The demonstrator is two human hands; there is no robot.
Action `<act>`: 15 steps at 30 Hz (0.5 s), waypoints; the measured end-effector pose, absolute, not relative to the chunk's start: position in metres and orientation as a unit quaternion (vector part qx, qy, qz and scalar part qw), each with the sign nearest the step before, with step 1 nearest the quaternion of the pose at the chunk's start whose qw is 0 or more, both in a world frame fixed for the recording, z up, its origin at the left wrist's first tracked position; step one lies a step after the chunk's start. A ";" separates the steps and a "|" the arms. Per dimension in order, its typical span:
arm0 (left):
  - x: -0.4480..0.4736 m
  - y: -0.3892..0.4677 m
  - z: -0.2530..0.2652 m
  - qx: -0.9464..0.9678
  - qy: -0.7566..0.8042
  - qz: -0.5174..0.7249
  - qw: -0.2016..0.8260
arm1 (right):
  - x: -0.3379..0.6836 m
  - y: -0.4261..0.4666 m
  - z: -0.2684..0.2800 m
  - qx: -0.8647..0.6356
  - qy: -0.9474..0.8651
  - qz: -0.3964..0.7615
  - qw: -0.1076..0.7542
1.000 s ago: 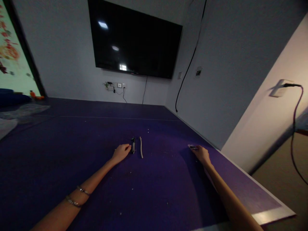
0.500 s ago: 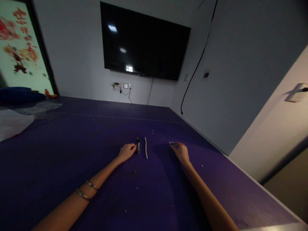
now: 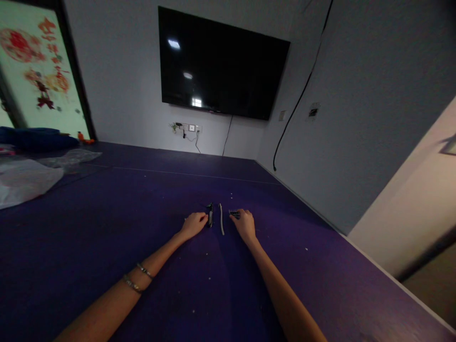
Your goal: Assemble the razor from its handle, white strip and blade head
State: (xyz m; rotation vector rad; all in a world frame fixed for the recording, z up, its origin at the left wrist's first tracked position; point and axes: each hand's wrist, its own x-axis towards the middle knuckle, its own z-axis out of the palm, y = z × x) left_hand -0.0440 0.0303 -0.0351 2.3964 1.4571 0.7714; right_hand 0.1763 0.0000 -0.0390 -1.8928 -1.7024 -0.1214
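Note:
My left hand, with two bracelets on its arm, is closed, its fingertips at the near-left side of a small dark object with a pale strip. It looks narrow and stands lengthwise on the purple surface. Just right of it lies a thin, pale, slightly curved strip, touched by neither hand. My right hand pinches a small dark piece with pale streaks a short way right of that strip. The exact kind of each object is too small to make out.
A purple tabletop spreads around my hands, with several tiny white bits on it. Clear plastic wrap and a white bag lie at the left. A black cable hangs down the right wall, and a television hangs behind.
My right hand has moved left with the small dark piece, closer to the pale strip. My left hand stays by its dark object. The view has shifted slightly.

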 end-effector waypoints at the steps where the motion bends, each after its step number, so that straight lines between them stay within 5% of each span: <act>1: -0.044 0.031 -0.035 0.819 0.497 0.263 0.113 | 0.173 0.000 -0.038 -0.714 -0.633 -0.055 0.294; 15: -0.044 0.031 -0.037 0.817 0.497 0.267 0.115 | 0.170 0.002 -0.041 -0.712 -0.639 -0.040 0.287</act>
